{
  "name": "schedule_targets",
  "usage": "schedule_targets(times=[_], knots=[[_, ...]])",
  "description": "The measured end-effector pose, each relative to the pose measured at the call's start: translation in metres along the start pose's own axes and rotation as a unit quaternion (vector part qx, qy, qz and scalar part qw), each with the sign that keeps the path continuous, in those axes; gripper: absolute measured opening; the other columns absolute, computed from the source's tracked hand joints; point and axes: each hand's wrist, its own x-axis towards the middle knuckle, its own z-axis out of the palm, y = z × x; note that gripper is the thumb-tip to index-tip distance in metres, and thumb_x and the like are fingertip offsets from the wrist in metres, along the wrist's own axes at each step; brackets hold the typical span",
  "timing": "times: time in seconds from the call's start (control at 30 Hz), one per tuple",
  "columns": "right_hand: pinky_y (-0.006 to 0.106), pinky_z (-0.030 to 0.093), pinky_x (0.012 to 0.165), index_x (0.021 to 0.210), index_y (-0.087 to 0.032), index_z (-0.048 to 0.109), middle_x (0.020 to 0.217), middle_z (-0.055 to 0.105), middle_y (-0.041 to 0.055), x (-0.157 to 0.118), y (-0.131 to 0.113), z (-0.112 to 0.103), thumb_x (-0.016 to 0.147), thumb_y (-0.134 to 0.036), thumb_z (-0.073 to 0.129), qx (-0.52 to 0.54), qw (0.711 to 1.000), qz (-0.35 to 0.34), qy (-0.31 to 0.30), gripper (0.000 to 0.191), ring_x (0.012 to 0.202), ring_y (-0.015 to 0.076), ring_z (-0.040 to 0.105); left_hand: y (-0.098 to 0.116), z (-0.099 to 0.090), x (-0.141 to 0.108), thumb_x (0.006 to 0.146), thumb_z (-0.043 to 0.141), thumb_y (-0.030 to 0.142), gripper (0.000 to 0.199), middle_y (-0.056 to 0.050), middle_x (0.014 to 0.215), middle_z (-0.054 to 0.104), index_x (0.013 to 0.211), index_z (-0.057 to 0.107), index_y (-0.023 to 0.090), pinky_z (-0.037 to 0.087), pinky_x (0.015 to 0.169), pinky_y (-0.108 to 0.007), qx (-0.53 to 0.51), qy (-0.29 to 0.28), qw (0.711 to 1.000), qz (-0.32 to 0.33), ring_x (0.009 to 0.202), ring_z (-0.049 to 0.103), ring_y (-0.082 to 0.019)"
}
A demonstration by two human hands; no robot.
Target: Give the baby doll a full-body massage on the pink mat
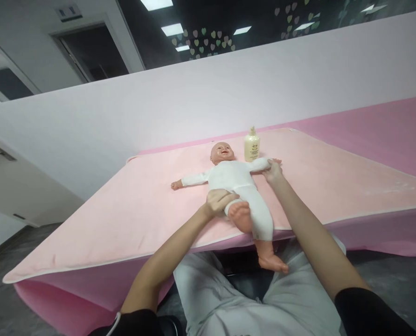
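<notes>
A baby doll (232, 175) in a white body suit lies on its back, head toward the wall. My left hand (220, 201) is closed around the doll's bent leg, whose bare foot points up toward me. With my right hand (273, 171) I grip the doll's outstretched sleeve near the wrist; the doll's small hand sticks out past my fingers. The doll's other leg hangs over the table's front edge. Its other arm lies stretched out to the left. A pale yellow pump bottle (252, 145) stands upright beside the doll's head, just behind the held arm.
A pink towel-like cover (131, 219) lies over the table, with a darker pink cloth (376, 231) hanging below its front edge. A white wall (180, 107) rises behind the table. My legs (222, 303) are close under the front edge.
</notes>
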Motion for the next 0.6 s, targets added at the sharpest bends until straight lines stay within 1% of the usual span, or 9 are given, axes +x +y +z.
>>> schedule_targets(times=[0.03, 0.1, 0.13, 0.17, 0.2, 0.3, 0.43, 0.5, 0.6], knots=[[0.027, 0.057, 0.071, 0.101, -0.016, 0.051, 0.086, 0.061, 0.0028, 0.001, -0.002, -0.001, 0.083, -0.018, 0.043, 0.014, 1.000, 0.007, -0.013, 0.019, 0.078, 0.0108, 0.061, 0.003, 0.000, -0.001, 0.055, 0.068, 0.070, 0.047, -0.003, 0.060, 0.061, 0.069, 0.070, 0.026, 0.053, 0.059, -0.034, 0.003, -0.055, 0.997, 0.046, 0.058, 0.063, -0.019], [0.028, 0.057, 0.072, 0.099, -0.016, 0.051, 0.085, 0.061, 0.0030, 0.000, -0.003, -0.002, 0.084, -0.018, 0.042, 0.028, 0.999, 0.010, -0.021, 0.018, 0.078, 0.0112, 0.061, 0.010, -0.001, -0.002, 0.068, 0.062, 0.065, 0.042, -0.006, 0.065, 0.067, 0.076, 0.072, 0.025, 0.051, 0.056, -0.032, 0.028, -0.157, 0.975, 0.152, 0.055, 0.062, -0.018], [0.028, 0.057, 0.072, 0.099, -0.016, 0.051, 0.085, 0.061, 0.0030, 0.000, -0.004, -0.002, 0.084, -0.018, 0.043, 0.030, 0.999, 0.009, -0.019, 0.018, 0.078, 0.0113, 0.061, 0.012, -0.002, -0.002, 0.076, 0.056, 0.059, 0.039, -0.007, 0.068, 0.068, 0.079, 0.072, 0.024, 0.050, 0.055, -0.032, 0.045, -0.196, 0.960, 0.197, 0.056, 0.062, -0.017], [0.029, 0.057, 0.073, 0.100, -0.016, 0.051, 0.086, 0.062, 0.0028, -0.001, -0.004, -0.002, 0.084, -0.018, 0.043, 0.029, 0.999, 0.007, -0.017, 0.018, 0.077, 0.0111, 0.061, 0.014, -0.003, -0.001, 0.082, 0.052, 0.053, 0.036, -0.008, 0.070, 0.069, 0.082, 0.072, 0.024, 0.049, 0.054, -0.031, 0.062, -0.224, 0.946, 0.228, 0.056, 0.061, -0.017], [0.029, 0.057, 0.074, 0.100, -0.016, 0.050, 0.088, 0.062, 0.0025, -0.002, -0.004, -0.002, 0.084, -0.018, 0.043, 0.025, 1.000, 0.007, -0.015, 0.018, 0.077, 0.0106, 0.061, 0.016, -0.004, 0.000, 0.085, 0.049, 0.049, 0.034, -0.009, 0.072, 0.070, 0.084, 0.072, 0.024, 0.049, 0.054, -0.031, 0.076, -0.241, 0.936, 0.244, 0.056, 0.061, -0.016], [0.028, 0.056, 0.077, 0.100, -0.018, 0.050, 0.090, 0.061, 0.0010, -0.003, -0.004, -0.002, 0.083, -0.016, 0.044, 0.025, 1.000, 0.011, -0.012, 0.018, 0.077, 0.0092, 0.061, 0.018, -0.004, 0.001, 0.084, 0.050, 0.044, 0.030, -0.010, 0.078, 0.071, 0.084, 0.072, 0.025, 0.049, 0.053, -0.030, 0.108, -0.283, 0.913, 0.273, 0.058, 0.062, -0.016], [0.031, 0.056, 0.080, 0.098, -0.018, 0.050, 0.089, 0.061, 0.0007, -0.004, -0.005, -0.002, 0.084, -0.016, 0.045, 0.032, 0.999, 0.018, -0.005, 0.016, 0.079, 0.0100, 0.061, 0.018, -0.001, -0.001, 0.084, 0.051, 0.040, 0.026, -0.010, 0.083, 0.071, 0.086, 0.073, 0.026, 0.046, 0.049, -0.027, 0.141, -0.338, 0.871, 0.328, 0.056, 0.060, -0.015], [0.031, 0.056, 0.082, 0.096, -0.018, 0.051, 0.088, 0.061, 0.0006, -0.006, -0.006, -0.001, 0.084, -0.016, 0.045, 0.039, 0.999, 0.021, 0.002, 0.014, 0.079, 0.0101, 0.061, 0.016, 0.001, -0.003, 0.085, 0.050, 0.038, 0.025, -0.009, 0.083, 0.071, 0.088, 0.072, 0.026, 0.045, 0.048, -0.026, 0.140, -0.326, 0.860, 0.367, 0.056, 0.060, -0.014], [0.030, 0.056, 0.083, 0.095, -0.017, 0.052, 0.088, 0.061, 0.0007, -0.009, -0.006, -0.002, 0.084, -0.015, 0.045, 0.057, 0.998, 0.024, -0.001, 0.013, 0.079, 0.0096, 0.061, 0.009, 0.003, -0.007, 0.085, 0.051, 0.043, 0.027, -0.008, 0.080, 0.070, 0.090, 0.071, 0.025, 0.045, 0.050, -0.025, 0.137, -0.275, 0.848, 0.432, 0.058, 0.061, -0.013]])
